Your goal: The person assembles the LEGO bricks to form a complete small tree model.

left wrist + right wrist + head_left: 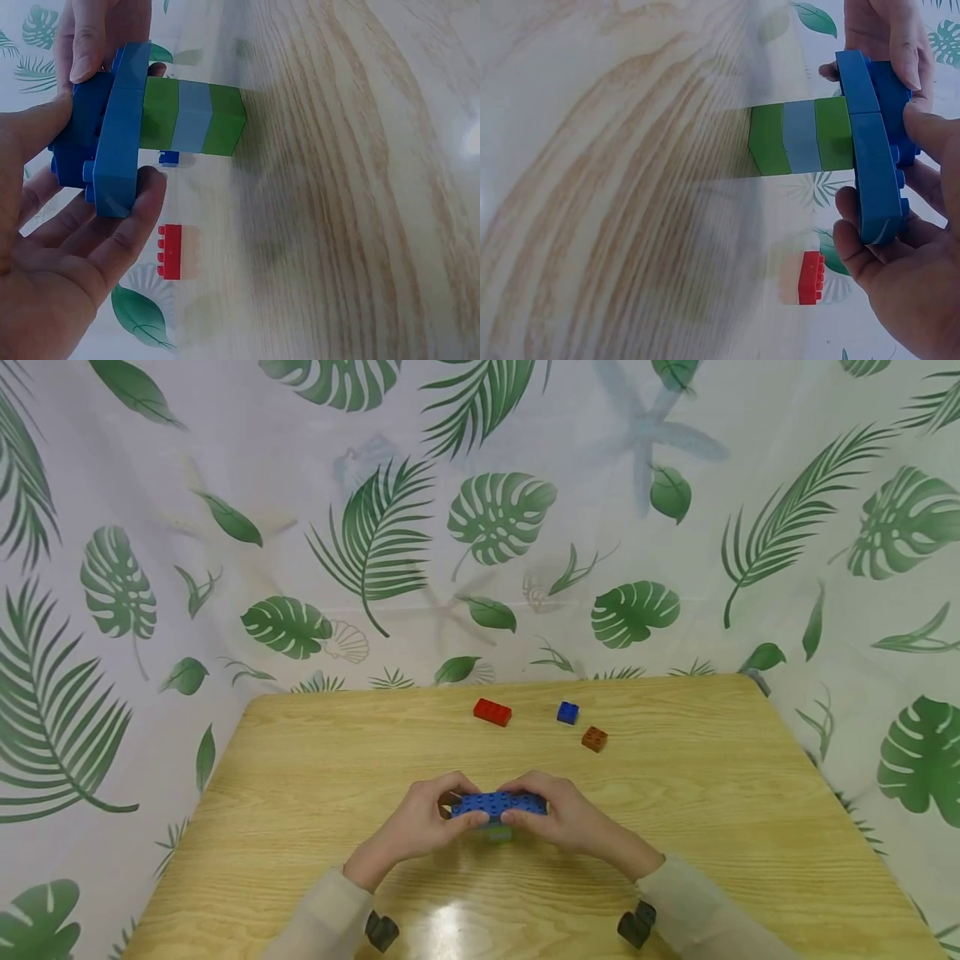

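Both hands hold a build of blue toy building bricks (491,804) at the table's near middle. Two long blue bricks lie end to end in the lower layer, with another blue brick (92,109) across their joint. Under them is a narrow column of green, light blue (799,136) and green bricks, its foot seemingly on the table. My left hand (422,817) grips the left end, thumb on the near side of the upper brick. Gripping the right end, my right hand (568,815) has its thumb close to the left one. Some fingertips are hidden behind the bricks.
Toward the back of the wooden table (337,735) lie a long red brick (492,712), a small blue brick (567,712) and a small brown brick (595,739). A leaf-patterned cloth (525,610) hangs behind the table and at its sides.
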`<state>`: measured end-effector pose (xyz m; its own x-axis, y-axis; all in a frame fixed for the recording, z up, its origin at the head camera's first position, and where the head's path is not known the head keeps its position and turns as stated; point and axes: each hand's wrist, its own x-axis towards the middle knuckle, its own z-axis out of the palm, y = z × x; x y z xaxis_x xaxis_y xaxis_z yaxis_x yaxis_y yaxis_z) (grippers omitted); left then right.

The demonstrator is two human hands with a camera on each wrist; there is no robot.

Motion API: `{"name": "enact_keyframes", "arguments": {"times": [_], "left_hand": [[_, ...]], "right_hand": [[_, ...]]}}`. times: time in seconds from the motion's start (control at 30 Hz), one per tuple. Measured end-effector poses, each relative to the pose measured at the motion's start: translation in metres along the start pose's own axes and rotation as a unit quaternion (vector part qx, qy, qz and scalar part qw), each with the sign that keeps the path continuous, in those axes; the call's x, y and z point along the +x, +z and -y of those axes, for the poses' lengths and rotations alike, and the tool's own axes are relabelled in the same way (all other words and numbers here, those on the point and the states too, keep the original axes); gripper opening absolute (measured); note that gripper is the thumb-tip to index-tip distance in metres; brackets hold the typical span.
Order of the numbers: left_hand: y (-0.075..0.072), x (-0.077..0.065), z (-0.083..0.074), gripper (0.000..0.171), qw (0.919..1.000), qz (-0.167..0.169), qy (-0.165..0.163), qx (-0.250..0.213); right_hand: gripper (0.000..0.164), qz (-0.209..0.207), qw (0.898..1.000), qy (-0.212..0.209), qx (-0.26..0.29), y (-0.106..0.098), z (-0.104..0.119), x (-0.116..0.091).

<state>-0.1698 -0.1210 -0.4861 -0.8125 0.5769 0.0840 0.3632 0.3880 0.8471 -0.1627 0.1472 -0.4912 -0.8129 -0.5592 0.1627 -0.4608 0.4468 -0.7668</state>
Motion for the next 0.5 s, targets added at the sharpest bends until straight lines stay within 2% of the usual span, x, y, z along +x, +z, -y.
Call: {"name": "enact_keyframes", "arguments": {"times": [0.27, 0.5], "left_hand": [[-0.0009, 0.0012, -0.0013, 0.022, 0.9993, 0.008, -0.022, -0.027], [-0.0004, 0.0011, -0.0021, 0.023, 0.9990, 0.013, -0.026, -0.034]], "right_hand": [[0.033, -0.003, 1.000, -0.015, 0.002, -0.0008, -0.0025, 0.0013], [0.031, 0.003, 1.000, -0.025, 0.001, -0.0018, -0.0037, 0.0022]]}}
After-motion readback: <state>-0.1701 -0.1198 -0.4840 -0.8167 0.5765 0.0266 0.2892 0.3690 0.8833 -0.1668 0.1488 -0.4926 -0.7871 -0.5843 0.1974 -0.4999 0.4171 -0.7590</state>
